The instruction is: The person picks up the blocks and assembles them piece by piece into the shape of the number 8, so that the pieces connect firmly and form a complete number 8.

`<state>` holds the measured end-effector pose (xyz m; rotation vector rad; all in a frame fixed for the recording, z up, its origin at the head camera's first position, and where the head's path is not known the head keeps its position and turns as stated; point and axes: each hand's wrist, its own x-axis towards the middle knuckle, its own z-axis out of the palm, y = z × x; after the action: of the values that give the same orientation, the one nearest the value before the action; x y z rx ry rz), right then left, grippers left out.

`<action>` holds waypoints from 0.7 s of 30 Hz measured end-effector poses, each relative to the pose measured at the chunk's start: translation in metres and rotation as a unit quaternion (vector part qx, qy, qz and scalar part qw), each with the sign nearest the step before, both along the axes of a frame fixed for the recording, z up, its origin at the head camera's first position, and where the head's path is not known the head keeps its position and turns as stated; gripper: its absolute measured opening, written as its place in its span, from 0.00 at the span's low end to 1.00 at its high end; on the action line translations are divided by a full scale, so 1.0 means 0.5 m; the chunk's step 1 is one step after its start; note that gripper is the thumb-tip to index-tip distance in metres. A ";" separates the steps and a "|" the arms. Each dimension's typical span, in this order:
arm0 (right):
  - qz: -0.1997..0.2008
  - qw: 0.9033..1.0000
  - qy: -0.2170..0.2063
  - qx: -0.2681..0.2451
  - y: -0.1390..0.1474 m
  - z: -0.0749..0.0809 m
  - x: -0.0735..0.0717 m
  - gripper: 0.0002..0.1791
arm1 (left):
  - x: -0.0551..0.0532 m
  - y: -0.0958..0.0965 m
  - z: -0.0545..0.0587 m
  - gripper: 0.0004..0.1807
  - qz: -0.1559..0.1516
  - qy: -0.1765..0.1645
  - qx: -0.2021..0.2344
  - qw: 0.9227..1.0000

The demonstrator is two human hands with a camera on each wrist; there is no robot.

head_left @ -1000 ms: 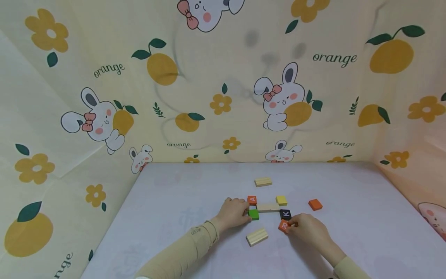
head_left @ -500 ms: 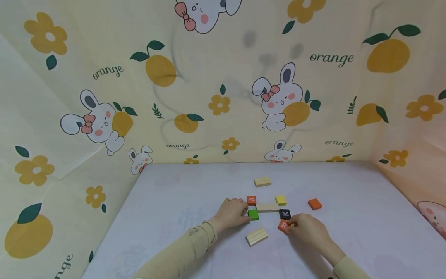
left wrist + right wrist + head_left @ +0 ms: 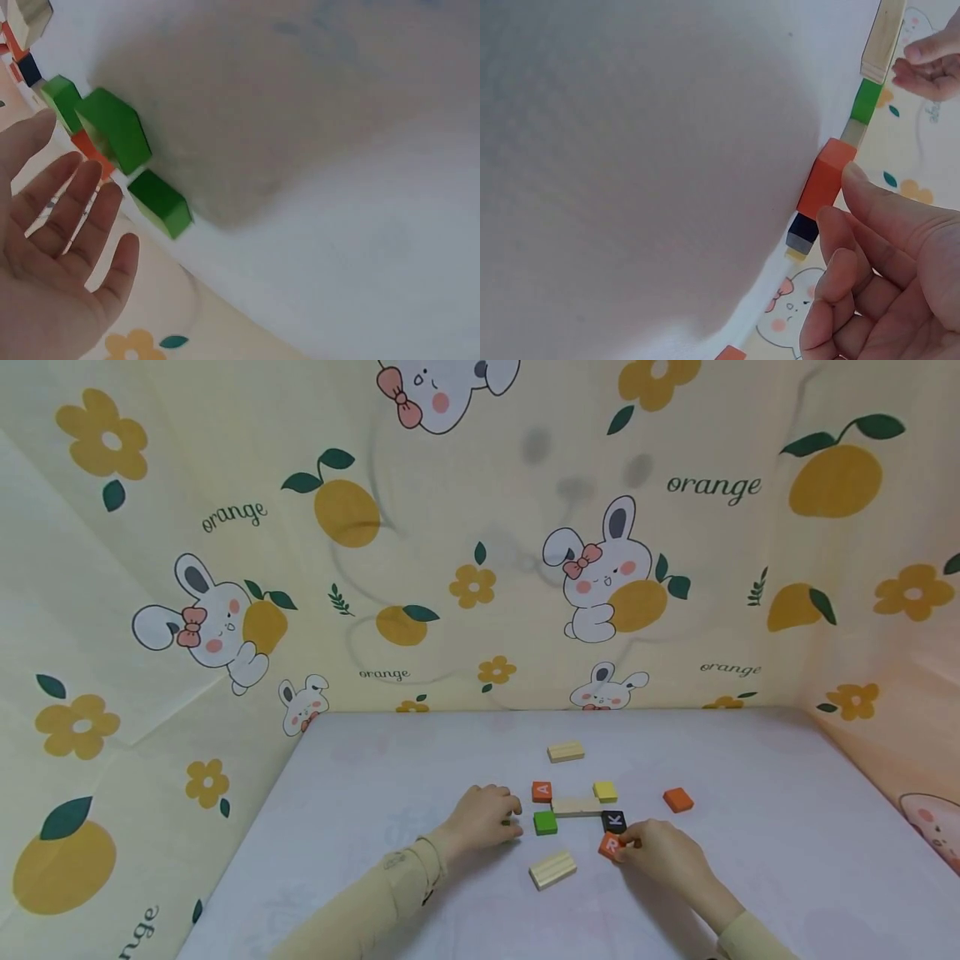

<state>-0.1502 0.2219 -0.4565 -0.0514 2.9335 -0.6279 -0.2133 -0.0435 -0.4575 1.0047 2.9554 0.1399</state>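
Observation:
My left hand hovers left of a green block and an orange block with a letter A, its fingers loosely bent and holding nothing. In the left wrist view, green blocks lie just past the fingertips; the head view hides some of them behind the hand. My right hand pinches an orange letter block between thumb and fingers. Touching distance behind that block is a black block with a K. A flat wooden strip runs between the green and black blocks.
A yellow block sits behind the black one. Off to the right lies a plain orange block. One wooden plank is in front, another wooden plank behind. A printed cloth rises beyond the table.
The left hand has drawn back to the left, away from the green block and the A block, leaving both in place. The right hand stays on the orange letter block.

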 end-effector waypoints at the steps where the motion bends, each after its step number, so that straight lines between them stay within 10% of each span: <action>1: 0.000 1.000 0.001 0.000 0.000 0.000 0.000 0.08 | -0.002 -0.005 0.000 0.15 0.000 -0.005 -0.004 1.000; 21: -0.001 1.000 -0.001 -0.001 0.001 -0.002 -0.002 0.09 | -0.017 -0.052 0.007 0.16 -0.030 -0.058 -0.027 0.997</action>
<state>-0.1512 0.2224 -0.4574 -0.0486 2.9312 -0.6296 -0.2219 -0.0697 -0.4540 1.0396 2.8062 0.1118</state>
